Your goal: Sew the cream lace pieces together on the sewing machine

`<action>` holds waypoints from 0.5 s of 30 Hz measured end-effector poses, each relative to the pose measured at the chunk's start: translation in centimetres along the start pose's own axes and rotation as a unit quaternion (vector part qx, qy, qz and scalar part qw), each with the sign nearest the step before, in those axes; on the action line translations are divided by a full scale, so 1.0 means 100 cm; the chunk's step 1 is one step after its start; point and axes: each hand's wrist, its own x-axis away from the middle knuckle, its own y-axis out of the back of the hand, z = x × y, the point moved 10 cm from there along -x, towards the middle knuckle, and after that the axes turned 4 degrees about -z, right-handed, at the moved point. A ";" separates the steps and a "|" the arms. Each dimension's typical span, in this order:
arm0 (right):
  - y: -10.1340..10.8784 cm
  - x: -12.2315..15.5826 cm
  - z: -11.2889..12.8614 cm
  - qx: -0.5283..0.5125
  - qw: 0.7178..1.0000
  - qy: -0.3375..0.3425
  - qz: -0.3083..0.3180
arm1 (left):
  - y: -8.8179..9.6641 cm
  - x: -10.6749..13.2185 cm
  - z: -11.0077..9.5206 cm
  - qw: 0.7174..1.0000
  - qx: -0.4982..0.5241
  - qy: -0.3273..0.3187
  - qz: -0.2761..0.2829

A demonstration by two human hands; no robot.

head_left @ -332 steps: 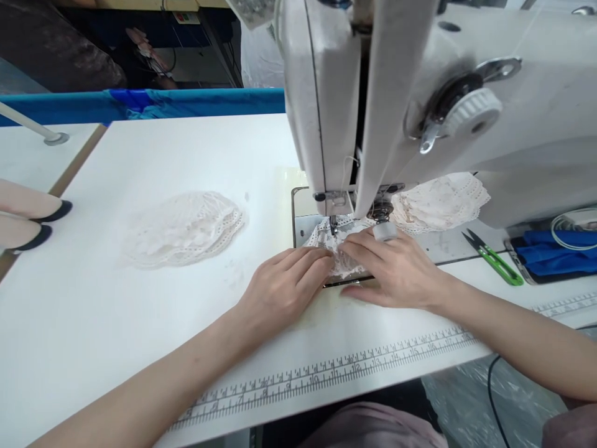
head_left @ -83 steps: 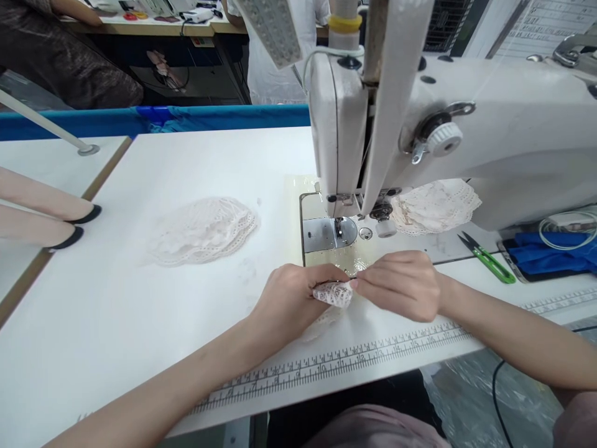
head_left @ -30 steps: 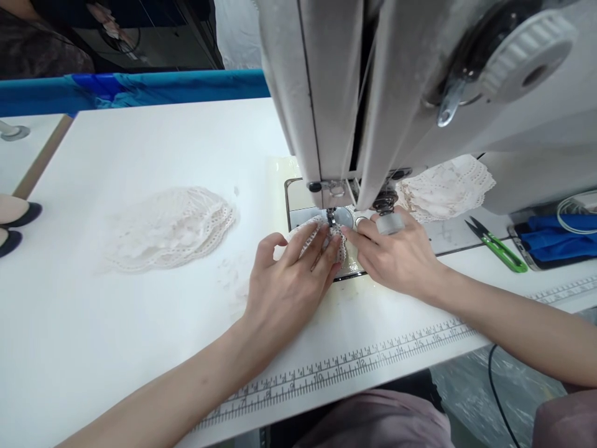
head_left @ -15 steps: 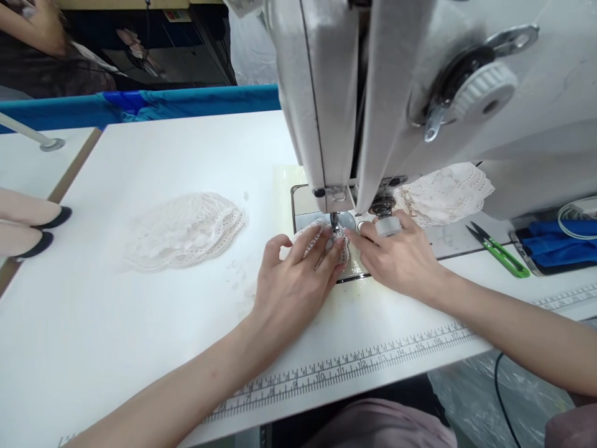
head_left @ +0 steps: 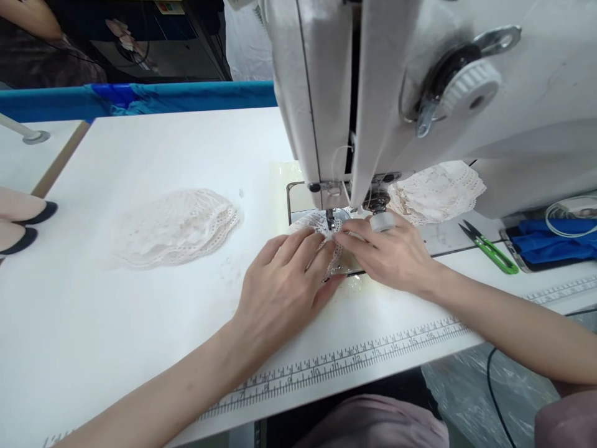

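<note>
A small piece of white lace [head_left: 313, 222] lies under the needle and presser foot [head_left: 330, 219] of a white sewing machine [head_left: 420, 93]. My left hand [head_left: 282, 283] lies flat on the lace, fingers stretched out and pressing it onto the metal plate. My right hand [head_left: 389, 252] rests to the right of the needle, fingers extended and pressing the lace's right edge. Most of the lace is hidden beneath my fingers.
A stack of lace pieces [head_left: 175, 225] lies on the white table [head_left: 116, 323] to the left. More lace pieces [head_left: 438, 190] sit behind the machine arm. Green thread snips [head_left: 489, 247] and blue cloth [head_left: 555, 242] lie right. A printed ruler [head_left: 354, 364] runs along the front edge.
Both hands have slid slightly toward me with the lace at the needle. My left fingers have closed together, flatter on the fabric. The camera shifted a little.
</note>
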 end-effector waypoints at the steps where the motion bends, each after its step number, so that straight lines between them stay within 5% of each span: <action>1: 0.001 0.000 0.002 -0.019 1.000 0.011 -0.002 | 0.000 0.001 -0.001 1.000 0.012 0.003 0.022; 5: -0.001 0.001 0.004 -0.091 0.996 0.014 -0.001 | -0.011 0.008 0.001 0.993 0.008 0.028 0.112; 10: -0.006 -0.001 -0.002 -0.169 0.985 -0.025 0.013 | -0.017 0.001 0.014 0.996 -0.016 0.036 0.075; 15: -0.007 -0.001 -0.019 -0.200 0.974 -0.096 -0.037 | -0.021 -0.007 0.056 0.965 0.169 0.194 0.042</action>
